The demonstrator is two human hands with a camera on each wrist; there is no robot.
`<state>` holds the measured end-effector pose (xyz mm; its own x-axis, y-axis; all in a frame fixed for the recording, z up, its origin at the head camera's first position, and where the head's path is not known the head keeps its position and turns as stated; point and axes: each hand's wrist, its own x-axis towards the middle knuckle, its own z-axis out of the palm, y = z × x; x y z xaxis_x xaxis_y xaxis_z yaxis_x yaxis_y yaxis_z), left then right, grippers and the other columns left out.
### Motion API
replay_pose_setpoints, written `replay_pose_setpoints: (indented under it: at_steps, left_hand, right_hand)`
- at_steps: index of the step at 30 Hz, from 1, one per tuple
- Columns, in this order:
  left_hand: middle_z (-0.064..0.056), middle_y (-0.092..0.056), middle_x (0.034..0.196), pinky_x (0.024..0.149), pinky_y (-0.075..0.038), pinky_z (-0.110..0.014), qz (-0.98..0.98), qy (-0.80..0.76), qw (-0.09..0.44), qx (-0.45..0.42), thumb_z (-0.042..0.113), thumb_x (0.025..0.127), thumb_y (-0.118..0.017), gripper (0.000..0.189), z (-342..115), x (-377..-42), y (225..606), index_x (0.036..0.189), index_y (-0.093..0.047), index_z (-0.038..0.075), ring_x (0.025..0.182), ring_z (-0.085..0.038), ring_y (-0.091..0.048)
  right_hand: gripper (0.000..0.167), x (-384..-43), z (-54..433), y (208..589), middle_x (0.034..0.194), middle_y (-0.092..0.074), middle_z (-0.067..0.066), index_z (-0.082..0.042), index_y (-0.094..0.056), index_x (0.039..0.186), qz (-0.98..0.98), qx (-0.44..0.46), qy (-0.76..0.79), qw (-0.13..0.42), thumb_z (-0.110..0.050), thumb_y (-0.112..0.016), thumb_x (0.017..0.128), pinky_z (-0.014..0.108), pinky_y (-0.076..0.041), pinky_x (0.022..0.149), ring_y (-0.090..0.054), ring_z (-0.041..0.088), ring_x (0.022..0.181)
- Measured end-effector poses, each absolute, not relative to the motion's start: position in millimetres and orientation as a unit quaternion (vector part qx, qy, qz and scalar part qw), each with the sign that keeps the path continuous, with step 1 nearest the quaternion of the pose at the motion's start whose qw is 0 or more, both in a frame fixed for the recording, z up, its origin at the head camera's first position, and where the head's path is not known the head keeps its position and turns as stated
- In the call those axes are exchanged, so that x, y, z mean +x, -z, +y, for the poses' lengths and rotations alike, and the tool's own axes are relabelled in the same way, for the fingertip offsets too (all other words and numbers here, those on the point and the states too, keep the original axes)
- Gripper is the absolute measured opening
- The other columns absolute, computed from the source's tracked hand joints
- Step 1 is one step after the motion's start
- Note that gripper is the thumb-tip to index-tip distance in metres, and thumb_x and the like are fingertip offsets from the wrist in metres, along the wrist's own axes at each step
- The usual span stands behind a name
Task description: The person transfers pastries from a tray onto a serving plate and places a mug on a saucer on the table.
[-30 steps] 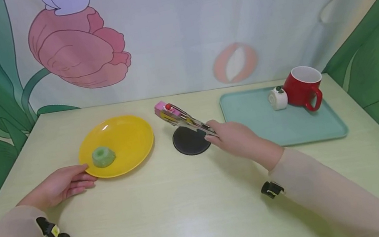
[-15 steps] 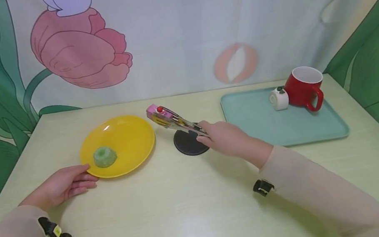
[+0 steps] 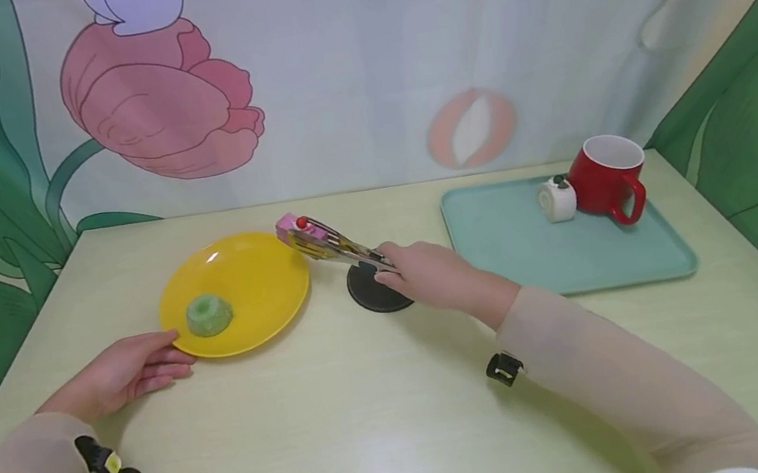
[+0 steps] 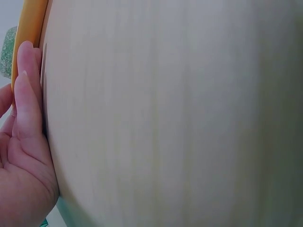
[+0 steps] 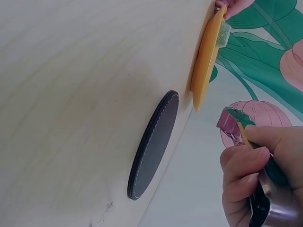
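Note:
At the left, my left hand [image 3: 136,370] pinches the near-left rim of a yellow plate [image 3: 265,282], thumb above and fingers beneath, as the left wrist view also shows. A green ring-shaped sweet [image 3: 208,314] lies on the plate near that hand. My right hand [image 3: 431,274] grips metal tongs [image 3: 343,249] above the table. Between the tongs' tips is a small pink cake piece [image 3: 288,225] with a red ball on top, held in the air by the plate's right rim. In the right wrist view, fingers and thumb wrap the tongs' handle.
Under the right hand lies a round black coaster [image 3: 375,288] with a stitched edge. On the right, a teal tray [image 3: 518,246] bears a red mug [image 3: 605,180] and a white roll cake [image 3: 558,199]. A printed curtain [image 3: 349,64] hangs behind the table.
My right hand has moved left with the tongs and the pink cake piece, from over the coaster to the plate's right rim. The left hand and plate have stayed in place.

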<state>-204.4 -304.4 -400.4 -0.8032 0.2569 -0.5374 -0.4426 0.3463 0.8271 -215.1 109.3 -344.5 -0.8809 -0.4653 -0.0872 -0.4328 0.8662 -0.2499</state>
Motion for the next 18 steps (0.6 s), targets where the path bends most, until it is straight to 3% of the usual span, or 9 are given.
replay_pose_setpoints:
  at_steps: [8, 14, 18]
  left_hand:
    - [-0.002, -0.069, 0.098, 0.081, -0.051, -0.024, 0.760, -0.569, 0.308, -0.060, 0.039, 0.099, -0.041, 0.054, -303, -204, 400, 0.130, -0.037, -0.004, 0.091, -0.015, -0.066]
    - [-0.003, -0.068, 0.100, 0.082, -0.051, -0.024, 0.765, -0.563, 0.306, -0.057, 0.040, 0.099, -0.041, 0.055, -305, -204, 402, 0.131, -0.037, -0.004, 0.092, -0.015, -0.066]
    - [-0.003, -0.068, 0.099, 0.082, -0.051, -0.024, 0.763, -0.567, 0.305, -0.056, 0.042, 0.098, -0.043, 0.057, -305, -204, 403, 0.130, -0.038, -0.004, 0.092, -0.015, -0.066]
  right_hand:
    - [0.039, -219, 103, 346, 0.093, -0.063, 0.009, -0.009, -0.046, 0.128, 0.962, -0.237, 0.111, 0.081, -0.033, -0.047, 0.098, 0.033, -0.045, 0.057, -0.055, 0.020, 0.069]
    - [0.036, -222, 97, 346, 0.084, -0.059, 0.006, -0.010, -0.047, 0.124, 0.962, -0.237, 0.105, 0.085, -0.034, -0.047, 0.098, 0.032, -0.043, 0.055, -0.054, 0.021, 0.067]
    - [0.039, -225, 91, 348, 0.081, -0.057, 0.003, -0.010, -0.045, 0.128, 0.962, -0.234, 0.098, 0.098, -0.036, -0.046, 0.098, 0.030, -0.042, 0.054, -0.054, 0.020, 0.068]
